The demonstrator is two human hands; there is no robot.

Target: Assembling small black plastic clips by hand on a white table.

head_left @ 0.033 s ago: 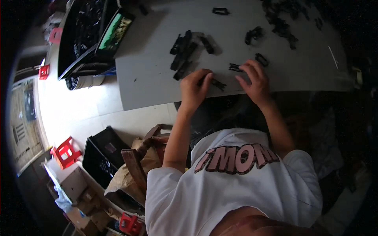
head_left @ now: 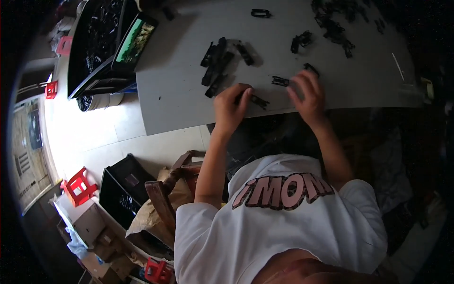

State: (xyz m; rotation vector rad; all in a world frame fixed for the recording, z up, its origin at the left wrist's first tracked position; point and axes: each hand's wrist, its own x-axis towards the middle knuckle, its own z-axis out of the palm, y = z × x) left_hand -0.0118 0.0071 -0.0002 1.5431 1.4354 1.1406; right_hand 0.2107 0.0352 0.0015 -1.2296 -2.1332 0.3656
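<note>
My left hand (head_left: 230, 108) is closed on one end of a slim black plastic part (head_left: 258, 101) by the table's near edge. The part's forked free end sticks out to the right of my thumb. My right hand (head_left: 308, 98) is open above the table, thumb and fingers apart. Just left of its fingertips lies a small black slotted frame (head_left: 280, 81). Another black frame (head_left: 311, 69) shows beyond the fingers, partly covered by them. Past my left hand lies a loose heap of long black parts (head_left: 217, 64), with a single similar part (head_left: 245, 54) beside it.
Across the grey table (head_left: 175, 94) lie a black frame (head_left: 260, 13), a small black cluster (head_left: 301, 41) and a larger tangled pile (head_left: 333, 26). A lit screen (head_left: 135, 41) leans by a black bin (head_left: 101, 35) at the left. A wooden chair (head_left: 161, 199) stands near my left arm.
My right hand has drawn slightly right, off the small slotted frame, and now covers more of the other frame. My left hand keeps its hold on the black part.
</note>
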